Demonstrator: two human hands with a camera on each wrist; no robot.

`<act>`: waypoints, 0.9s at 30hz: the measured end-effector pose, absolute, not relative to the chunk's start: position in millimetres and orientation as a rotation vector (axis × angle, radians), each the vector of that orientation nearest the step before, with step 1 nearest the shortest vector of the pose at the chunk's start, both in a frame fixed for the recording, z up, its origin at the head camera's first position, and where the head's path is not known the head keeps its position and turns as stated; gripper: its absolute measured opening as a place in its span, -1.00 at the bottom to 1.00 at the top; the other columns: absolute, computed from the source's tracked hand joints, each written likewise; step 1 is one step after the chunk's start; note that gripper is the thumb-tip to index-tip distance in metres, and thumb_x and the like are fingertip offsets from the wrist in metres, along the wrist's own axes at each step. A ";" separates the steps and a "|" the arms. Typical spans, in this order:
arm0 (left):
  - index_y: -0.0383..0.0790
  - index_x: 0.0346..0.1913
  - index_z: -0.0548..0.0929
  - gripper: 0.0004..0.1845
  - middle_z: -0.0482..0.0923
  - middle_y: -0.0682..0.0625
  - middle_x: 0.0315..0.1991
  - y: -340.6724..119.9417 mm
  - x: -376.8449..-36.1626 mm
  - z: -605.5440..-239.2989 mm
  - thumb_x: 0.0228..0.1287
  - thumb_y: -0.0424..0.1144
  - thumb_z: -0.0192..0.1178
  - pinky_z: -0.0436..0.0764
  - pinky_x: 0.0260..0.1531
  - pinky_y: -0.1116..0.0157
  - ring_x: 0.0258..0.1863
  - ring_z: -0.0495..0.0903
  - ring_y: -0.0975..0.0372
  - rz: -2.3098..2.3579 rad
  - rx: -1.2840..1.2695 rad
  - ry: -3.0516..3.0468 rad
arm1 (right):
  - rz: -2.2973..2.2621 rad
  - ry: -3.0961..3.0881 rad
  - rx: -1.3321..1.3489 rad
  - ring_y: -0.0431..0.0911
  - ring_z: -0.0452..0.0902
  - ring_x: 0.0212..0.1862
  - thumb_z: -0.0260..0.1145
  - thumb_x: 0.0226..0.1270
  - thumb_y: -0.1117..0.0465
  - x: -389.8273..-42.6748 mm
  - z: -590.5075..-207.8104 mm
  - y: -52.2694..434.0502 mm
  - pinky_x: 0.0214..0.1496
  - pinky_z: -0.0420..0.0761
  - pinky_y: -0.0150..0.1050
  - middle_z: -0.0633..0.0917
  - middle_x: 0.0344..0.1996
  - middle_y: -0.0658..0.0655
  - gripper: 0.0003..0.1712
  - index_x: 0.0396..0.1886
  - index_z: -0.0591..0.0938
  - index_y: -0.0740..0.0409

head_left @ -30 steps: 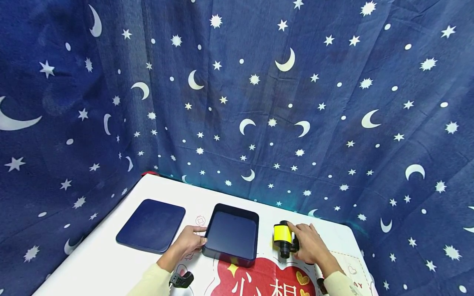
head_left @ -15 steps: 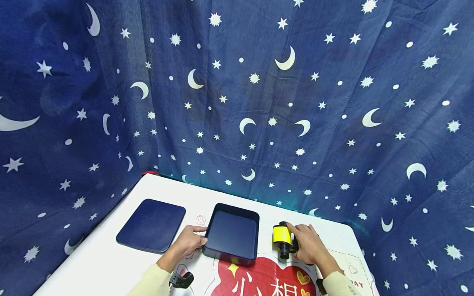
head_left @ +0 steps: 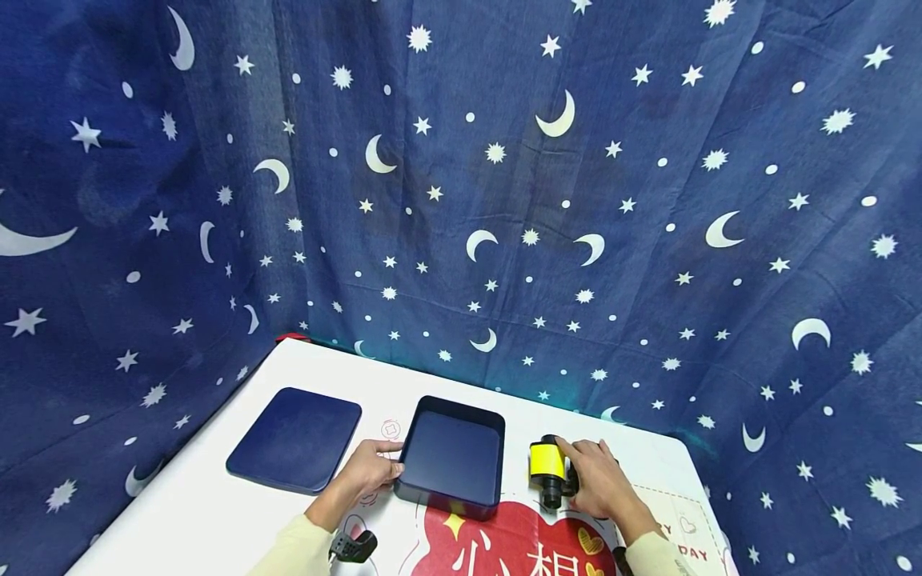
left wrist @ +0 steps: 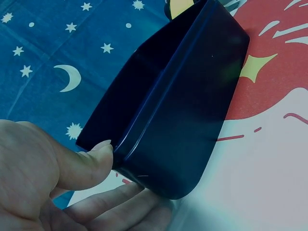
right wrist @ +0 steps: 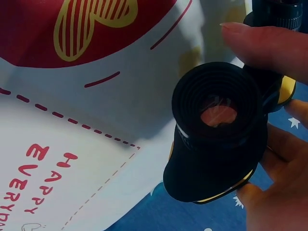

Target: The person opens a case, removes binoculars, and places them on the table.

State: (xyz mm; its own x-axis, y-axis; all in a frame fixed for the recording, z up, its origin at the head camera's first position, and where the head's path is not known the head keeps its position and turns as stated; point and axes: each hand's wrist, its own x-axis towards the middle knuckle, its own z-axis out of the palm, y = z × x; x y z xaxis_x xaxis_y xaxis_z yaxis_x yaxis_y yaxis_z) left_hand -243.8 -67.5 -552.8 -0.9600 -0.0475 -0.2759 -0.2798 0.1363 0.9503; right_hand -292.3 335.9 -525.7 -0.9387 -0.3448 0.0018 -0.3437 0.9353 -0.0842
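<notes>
The right hand (head_left: 601, 480) has closed round the yellow binoculars (head_left: 549, 468).

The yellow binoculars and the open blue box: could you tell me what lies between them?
Only bare white table separates the binoculars from the box, seen in the head view.

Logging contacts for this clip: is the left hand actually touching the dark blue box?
Touching. In the left wrist view the left hand presses its thumb against the rim of the dark blue box, with fingers under its near corner.

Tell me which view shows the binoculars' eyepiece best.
Right wrist: the binoculars fill the frame, eyepiece facing the camera, right hand gripping them. Head shows them small, yellow-banded. Left wrist shows only a sliver.
</notes>
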 end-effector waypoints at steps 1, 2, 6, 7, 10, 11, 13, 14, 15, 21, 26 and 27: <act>-0.57 0.29 0.55 -0.48 0.74 -0.12 -0.40 -67.6 -243.3 -552.9 0.23 -0.59 0.27 0.74 -0.32 0.13 -0.46 0.64 0.22 1.927 -0.321 2.227 | -0.129 3.077 -0.546 0.17 0.54 0.30 0.77 -0.36 0.16 -292.0 -526.4 336.0 0.55 0.20 0.39 0.70 0.09 0.17 0.18 0.44 0.51 0.07; -0.57 0.29 0.55 -0.48 0.73 -0.11 -0.41 -67.6 -242.7 -552.2 0.23 -0.59 0.27 0.74 -0.33 0.14 -0.47 0.64 0.23 1.930 -0.317 2.227 | -0.127 3.078 -0.547 0.17 0.54 0.29 0.77 -0.36 0.16 -291.9 -526.8 336.0 0.55 0.20 0.40 0.70 0.09 0.17 0.18 0.44 0.51 0.08; -0.58 0.31 0.53 -0.46 0.72 -0.09 -0.41 -70.3 -241.2 -553.6 0.24 -0.57 0.26 0.73 -0.34 0.19 -0.47 0.63 0.25 1.950 -0.263 2.203 | -0.136 3.083 -0.543 0.18 0.54 0.30 0.76 -0.36 0.18 -292.1 -528.8 335.2 0.55 0.19 0.40 0.69 0.10 0.17 0.17 0.45 0.51 0.07; -0.59 0.32 0.52 -0.46 0.71 -0.08 -0.41 -71.4 -241.0 -554.0 0.25 -0.56 0.25 0.72 -0.35 0.21 -0.47 0.63 0.26 1.950 -0.234 2.195 | -0.139 3.086 -0.544 0.18 0.54 0.29 0.76 -0.36 0.19 -292.1 -529.3 335.1 0.55 0.19 0.40 0.70 0.09 0.17 0.17 0.44 0.51 0.07; -0.61 0.31 0.51 -0.46 0.71 -0.08 -0.41 -73.1 -240.9 -556.6 0.25 -0.57 0.25 0.72 -0.36 0.23 -0.48 0.64 0.27 1.964 -0.200 2.179 | -0.153 3.084 -0.541 0.17 0.54 0.29 0.75 -0.36 0.20 -291.8 -530.6 334.7 0.56 0.18 0.40 0.69 0.09 0.17 0.17 0.45 0.51 0.07; -0.60 0.31 0.52 -0.46 0.72 -0.08 -0.40 -73.0 -241.1 -556.7 0.24 -0.57 0.25 0.72 -0.35 0.23 -0.47 0.64 0.27 1.962 -0.214 2.175 | -0.157 3.083 -0.541 0.17 0.54 0.29 0.75 -0.36 0.19 -291.5 -530.9 334.7 0.56 0.18 0.41 0.70 0.09 0.17 0.17 0.45 0.51 0.07; -0.60 0.32 0.51 -0.46 0.74 -0.11 -0.38 -72.6 -241.1 -555.7 0.25 -0.57 0.25 0.73 -0.33 0.20 -0.45 0.66 0.26 1.955 -0.229 2.183 | -0.166 3.082 -0.540 0.17 0.54 0.29 0.76 -0.36 0.19 -291.4 -532.6 334.9 0.56 0.17 0.41 0.70 0.08 0.16 0.17 0.45 0.51 0.06; -0.59 0.32 0.52 -0.46 0.74 -0.12 -0.38 -71.6 -241.2 -554.7 0.24 -0.57 0.26 0.74 -0.32 0.18 -0.45 0.66 0.24 1.953 -0.260 2.191 | -0.169 3.082 -0.542 0.17 0.54 0.28 0.76 -0.36 0.18 -291.3 -533.2 335.1 0.56 0.18 0.41 0.70 0.08 0.16 0.17 0.44 0.51 0.07; -0.59 0.32 0.52 -0.46 0.75 -0.14 -0.37 -70.9 -241.3 -553.7 0.24 -0.58 0.26 0.74 -0.31 0.16 -0.44 0.67 0.23 1.949 -0.279 2.195 | -0.172 3.083 -0.545 0.17 0.54 0.28 0.77 -0.37 0.17 -291.2 -533.7 335.3 0.56 0.18 0.41 0.70 0.08 0.16 0.17 0.44 0.52 0.07; -0.57 0.31 0.54 -0.48 0.74 -0.13 -0.37 -68.1 -242.6 -549.5 0.25 -0.58 0.27 0.75 -0.28 0.11 -0.42 0.67 0.21 1.920 -0.343 2.219 | -0.144 3.091 -0.544 0.16 0.55 0.28 0.77 -0.39 0.13 -292.1 -537.6 336.9 0.56 0.19 0.40 0.70 0.07 0.16 0.20 0.45 0.51 0.06; -0.55 0.29 0.56 -0.48 0.75 -0.13 -0.35 -67.5 -243.8 -550.7 0.25 -0.58 0.28 0.75 -0.28 0.11 -0.41 0.67 0.21 1.903 -0.360 2.227 | -0.144 3.082 -0.521 0.16 0.54 0.28 0.78 -0.39 0.13 -291.8 -538.7 337.5 0.56 0.17 0.41 0.69 0.08 0.16 0.21 0.46 0.50 0.06; -0.55 0.29 0.56 -0.48 0.75 -0.13 -0.35 -67.3 -243.9 -551.1 0.24 -0.58 0.28 0.75 -0.28 0.11 -0.41 0.67 0.20 1.899 -0.359 2.232 | -0.142 3.079 -0.519 0.17 0.54 0.28 0.78 -0.39 0.13 -291.7 -539.1 337.7 0.56 0.17 0.41 0.69 0.08 0.17 0.21 0.46 0.50 0.06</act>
